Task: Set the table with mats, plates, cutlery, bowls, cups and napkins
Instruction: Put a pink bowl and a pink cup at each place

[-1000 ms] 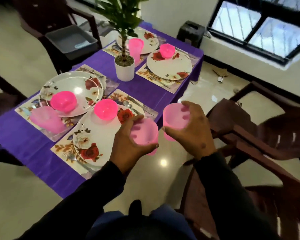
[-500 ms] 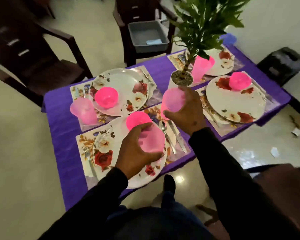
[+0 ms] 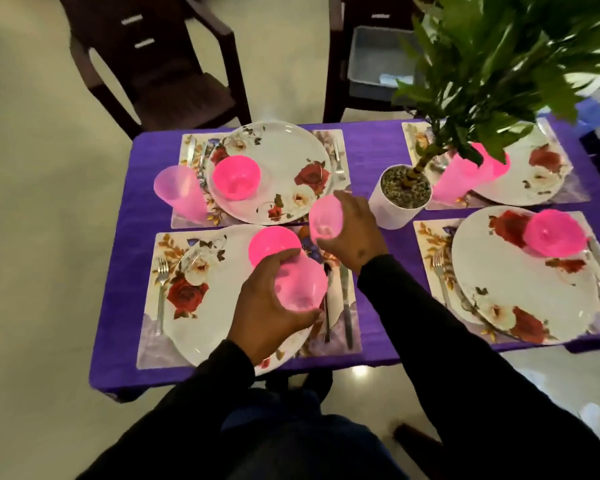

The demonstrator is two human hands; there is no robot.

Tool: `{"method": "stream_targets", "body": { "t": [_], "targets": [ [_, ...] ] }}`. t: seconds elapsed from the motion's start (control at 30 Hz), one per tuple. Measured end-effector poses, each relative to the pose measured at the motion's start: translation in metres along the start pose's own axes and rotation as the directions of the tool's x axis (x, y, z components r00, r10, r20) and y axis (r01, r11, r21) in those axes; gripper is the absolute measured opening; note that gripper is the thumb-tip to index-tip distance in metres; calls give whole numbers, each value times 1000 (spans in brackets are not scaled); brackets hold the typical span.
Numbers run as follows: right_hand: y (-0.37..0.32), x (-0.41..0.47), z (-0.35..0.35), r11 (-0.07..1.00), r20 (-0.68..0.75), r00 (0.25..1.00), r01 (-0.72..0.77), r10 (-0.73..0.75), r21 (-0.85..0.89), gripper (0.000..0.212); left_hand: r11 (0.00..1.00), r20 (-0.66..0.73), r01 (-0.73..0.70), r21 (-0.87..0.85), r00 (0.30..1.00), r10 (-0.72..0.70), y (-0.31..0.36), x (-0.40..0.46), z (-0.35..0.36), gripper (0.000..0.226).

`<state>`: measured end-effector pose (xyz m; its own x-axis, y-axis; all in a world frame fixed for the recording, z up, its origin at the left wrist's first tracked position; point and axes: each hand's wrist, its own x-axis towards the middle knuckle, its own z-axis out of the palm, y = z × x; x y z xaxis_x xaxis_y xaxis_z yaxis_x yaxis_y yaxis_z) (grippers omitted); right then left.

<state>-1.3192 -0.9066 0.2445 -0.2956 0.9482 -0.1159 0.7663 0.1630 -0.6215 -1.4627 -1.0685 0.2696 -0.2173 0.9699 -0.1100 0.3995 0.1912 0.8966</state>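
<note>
A purple-clothed table [image 3: 371,157] carries several floral mats, each with a flowered plate, a pink bowl and cutlery. My left hand [image 3: 267,303] grips a pink cup [image 3: 300,287] above the near-left plate [image 3: 201,313], beside its pink bowl [image 3: 274,242]. My right hand [image 3: 355,233] grips a second pink cup [image 3: 324,220] over the top right corner of the near-left mat [image 3: 153,341], close to the far-left plate [image 3: 281,161]. Another pink cup [image 3: 182,194] stands on the far-left mat, and one [image 3: 452,180] at the far-right setting.
A white pot [image 3: 400,199] with a leafy plant [image 3: 506,57] stands mid-table, just right of my right hand. Dark chairs [image 3: 160,64] stand beyond the table; one holds a grey tub [image 3: 374,60]. The near-right plate [image 3: 520,278] carries a pink bowl [image 3: 555,232].
I have stepped round to the table's long side. Both hands, each with a cup, have come in over the near-left setting; the right hand has reached further forward.
</note>
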Motion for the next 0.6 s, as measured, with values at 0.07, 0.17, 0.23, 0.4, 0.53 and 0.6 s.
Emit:
{"method": "stream_targets", "body": {
  "t": [0.07, 0.17, 0.23, 0.4, 0.53, 0.6],
  "targets": [
    [4, 3, 3, 1000, 12, 1000, -13, 13, -15, 93, 1000, 6, 7, 12, 1000, -7, -3, -1, 0, 91],
    [8, 3, 7, 999, 13, 999, -42, 42, -4, 92, 1000, 14, -2, 7, 1000, 2, -1, -2, -3, 92],
    [10, 3, 10, 999, 27, 999, -40, 40, -26, 91, 1000, 9, -1, 1, 1000, 1, -2, -3, -5, 93],
    [11, 3, 19, 996, 60, 996, -64, 68, -63, 94, 999, -4, 38, -19, 999, -38, -4, -7, -8, 94],
    [14, 5, 21, 993, 63, 994, -88, 93, -79, 97, 999, 12, 32, -25, 999, -32, -4, -5, -3, 91],
    [14, 6, 22, 991, 71, 992, -95, 102, -96, 98, 999, 20, 35, -34, 999, -35, -4, -4, -1, 90]
  ]
}}
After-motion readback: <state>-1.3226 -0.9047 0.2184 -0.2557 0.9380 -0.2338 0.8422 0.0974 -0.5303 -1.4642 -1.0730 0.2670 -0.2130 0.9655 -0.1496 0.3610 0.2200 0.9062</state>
